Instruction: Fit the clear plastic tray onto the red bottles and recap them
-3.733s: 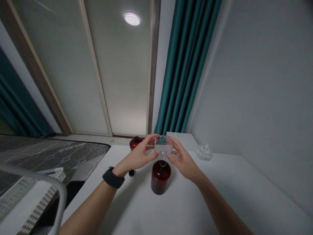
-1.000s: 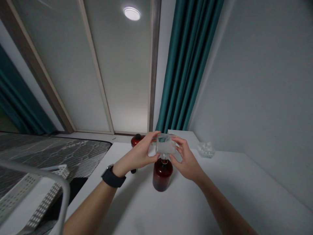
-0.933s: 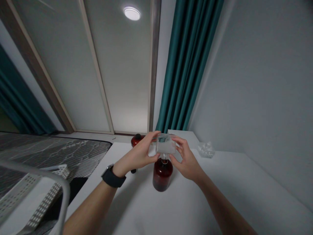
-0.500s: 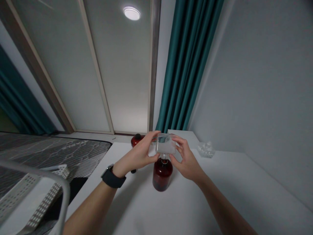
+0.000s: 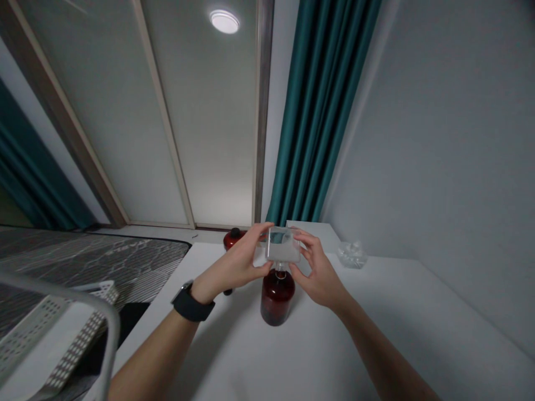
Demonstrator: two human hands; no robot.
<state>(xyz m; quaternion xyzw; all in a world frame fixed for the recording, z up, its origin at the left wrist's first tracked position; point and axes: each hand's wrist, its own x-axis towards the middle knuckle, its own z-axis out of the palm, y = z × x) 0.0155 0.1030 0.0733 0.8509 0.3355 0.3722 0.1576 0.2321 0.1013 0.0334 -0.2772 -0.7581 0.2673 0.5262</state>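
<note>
A clear, square-sided bottle (image 5: 283,248) is held upside down between both hands, its narrow neck pointing into the mouth of a dark red-brown bottle (image 5: 277,298). My left hand (image 5: 242,262), with a black watch (image 5: 193,302) on the wrist, grips the clear bottle's left side. On the opposite side, my right hand (image 5: 315,273) closes its thumb and fingers on it. The brown bottle stands upright on the white table (image 5: 259,362). Partly hidden behind my left hand is a second red-brown bottle with a black top (image 5: 234,238). A small black object (image 5: 228,292) shows below that hand.
Crumpled clear plastic (image 5: 351,255) lies at the back right of the table, near a white box-like block (image 5: 311,227). To the left are a white perforated basket (image 5: 58,334) and a curved grey tube (image 5: 109,328). A green curtain (image 5: 326,111) hangs behind.
</note>
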